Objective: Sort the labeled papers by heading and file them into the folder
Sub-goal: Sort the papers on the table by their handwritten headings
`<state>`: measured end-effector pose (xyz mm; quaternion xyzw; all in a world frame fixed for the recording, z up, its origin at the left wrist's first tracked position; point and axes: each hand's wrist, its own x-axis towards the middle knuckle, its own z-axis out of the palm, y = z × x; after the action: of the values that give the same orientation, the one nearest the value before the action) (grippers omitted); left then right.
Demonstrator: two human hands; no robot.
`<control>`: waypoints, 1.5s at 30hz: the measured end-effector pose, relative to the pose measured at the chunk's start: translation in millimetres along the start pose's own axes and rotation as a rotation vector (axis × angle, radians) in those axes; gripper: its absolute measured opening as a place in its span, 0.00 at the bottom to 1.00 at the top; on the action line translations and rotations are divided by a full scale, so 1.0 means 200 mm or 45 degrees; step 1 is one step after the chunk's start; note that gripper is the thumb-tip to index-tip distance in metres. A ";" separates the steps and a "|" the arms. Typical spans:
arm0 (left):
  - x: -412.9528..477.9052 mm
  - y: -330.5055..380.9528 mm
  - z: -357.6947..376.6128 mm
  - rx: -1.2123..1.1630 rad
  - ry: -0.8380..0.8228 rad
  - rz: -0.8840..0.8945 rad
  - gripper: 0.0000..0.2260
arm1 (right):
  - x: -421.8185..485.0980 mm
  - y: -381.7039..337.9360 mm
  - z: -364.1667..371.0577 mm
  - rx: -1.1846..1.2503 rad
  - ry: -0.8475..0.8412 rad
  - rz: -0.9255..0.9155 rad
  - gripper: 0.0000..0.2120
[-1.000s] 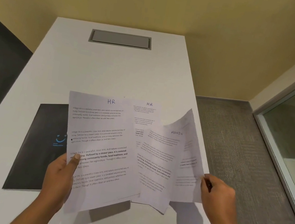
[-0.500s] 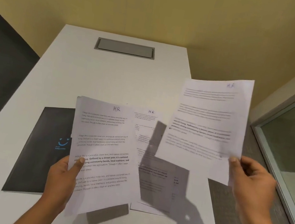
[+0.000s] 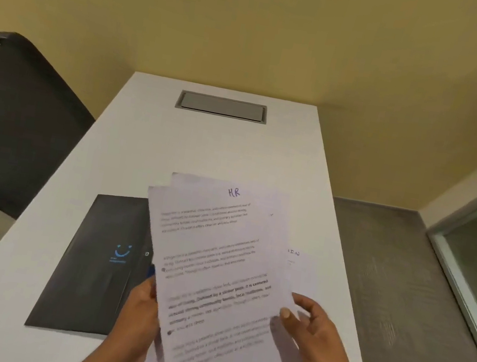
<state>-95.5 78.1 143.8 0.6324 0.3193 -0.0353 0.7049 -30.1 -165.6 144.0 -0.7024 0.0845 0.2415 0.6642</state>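
1. A moment ago the right hand held one HR sheet up high, out to the side. Now that sheet lies on top of the HR papers in the left hand.
2. The left hand grips the left edge of the HR papers, its fingers curled round them. It holds them up in the air, above the near end of the worktop.
3. The right hand is at the right edge of the papers, with its thumb on the top sheet. Its fingers look loose and a bit spread. I cannot tell if it pinches the paper or only touches it.
4. One other sheet lies flat on the worktop, partly hidden under the HR papers. Only the letters "IN" of its heading show.
5. The black folder lies shut on the worktop, just left of the papers.
6. I think the HR pile is now together. Nothing is in the folder yet, so the filing is not yet done.
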 end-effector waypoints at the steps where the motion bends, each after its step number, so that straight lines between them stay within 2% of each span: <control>1: -0.01 0.00 0.01 -0.009 0.006 -0.015 0.08 | 0.00 0.00 0.01 -0.023 -0.079 -0.004 0.09; 3: -0.02 -0.01 0.04 -0.045 0.093 -0.044 0.15 | -0.01 0.01 0.03 -0.090 -0.164 -0.030 0.09; 5: -0.03 -0.01 0.06 -0.255 0.101 -0.096 0.22 | 0.00 0.03 0.03 -0.076 -0.120 -0.061 0.09; 7: -0.03 0.01 0.06 -0.374 0.015 -0.049 0.16 | 0.01 0.04 0.04 -0.048 -0.102 -0.084 0.09; 12: 0.01 0.03 0.05 -0.143 0.008 0.151 0.11 | 0.07 0.00 0.00 -0.079 -0.193 -0.106 0.12; 17: 0.04 0.08 0.10 -0.072 0.061 0.333 0.10 | 0.15 -0.06 0.01 -0.156 -0.064 -0.272 0.07; 21: 0.09 0.07 0.14 0.054 0.084 0.442 0.14 | 0.19 -0.06 0.00 -0.255 -0.015 -0.490 0.16; 23: 0.12 0.05 0.16 0.170 0.049 0.574 0.16 | 0.20 -0.04 -0.02 -0.246 -0.026 -0.478 0.17; 25: 0.15 0.02 0.17 0.269 0.044 0.632 0.16 | 0.23 0.01 -0.02 -0.378 -0.067 -0.489 0.16; 28: 0.20 -0.02 0.18 0.299 0.003 0.513 0.19 | 0.27 0.07 -0.01 -0.545 -0.082 -0.519 0.16; 31: 0.25 -0.03 0.18 0.333 0.018 0.452 0.23 | 0.32 0.11 -0.02 -0.494 -0.066 -0.485 0.15; 33: 0.25 0.02 0.17 0.274 0.061 0.462 0.25 | 0.34 0.10 -0.02 -0.422 -0.034 -0.443 0.14; 37: 0.21 0.12 0.16 0.212 0.000 0.539 0.26 | 0.33 0.06 -0.03 -0.246 -0.012 -0.386 0.11; 39: 0.39 0.05 0.12 0.218 0.030 0.483 0.21 | 0.51 0.12 0.05 -0.289 -0.112 -0.276 0.11; 41: 0.40 0.02 0.15 0.194 0.006 0.394 0.14 | 0.50 0.13 0.07 -0.350 -0.113 -0.264 0.14; 43: 0.42 -0.04 0.18 0.141 0.017 0.233 0.12 | 0.52 0.16 0.07 -0.344 -0.071 -0.240 0.15; 45: 0.45 -0.09 0.21 0.125 0.025 0.153 0.12 | 0.53 0.16 0.06 -0.289 -0.034 -0.214 0.13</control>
<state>-14.2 68.8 83.9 0.6846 0.2853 -0.0023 0.6708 45.7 -136.2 67.7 -0.7743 -0.0112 0.2023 0.5994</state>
